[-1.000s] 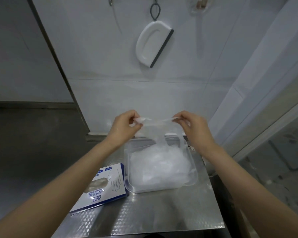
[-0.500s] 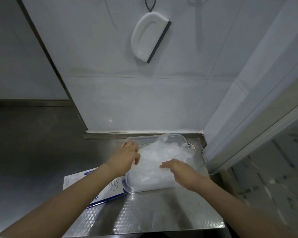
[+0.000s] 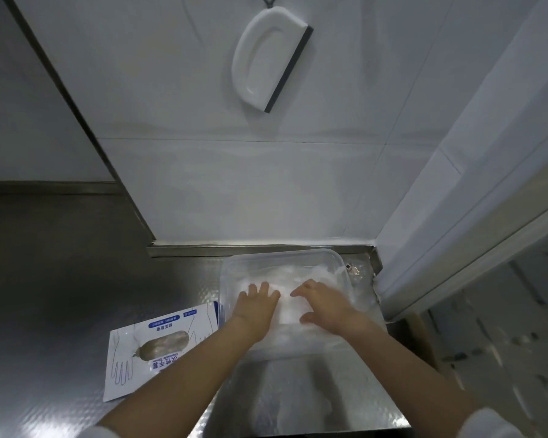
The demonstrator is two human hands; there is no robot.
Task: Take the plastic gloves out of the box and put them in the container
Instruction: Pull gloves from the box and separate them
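A second ago we held one glove stretched between both hands above the container. Now it is down with the rest, and both hands lie on the pile. Our left hand point(image 3: 257, 306) and right hand point(image 3: 325, 308) have their fingers straight and spread. They press the gloves point(image 3: 301, 273) flat and grasp nothing.

The gloves sit in the clear container point(image 3: 282, 252), at the far right corner of the worktop point(image 3: 298, 403), close against its back edge. We judge that this glove is delivered and that the pile is being packed down to make space for more.

The box point(image 3: 159, 343) lies flat just beside the container's left wall, with its opening facing up. Something pale shows through the opening, so gloves likely remain to fetch.

The right edge is tight, because the wall corner stands just beside the container. Room for moving lies toward the near edge and leftward over the box. A squeegee point(image 3: 271, 58) hangs on the wall well above.
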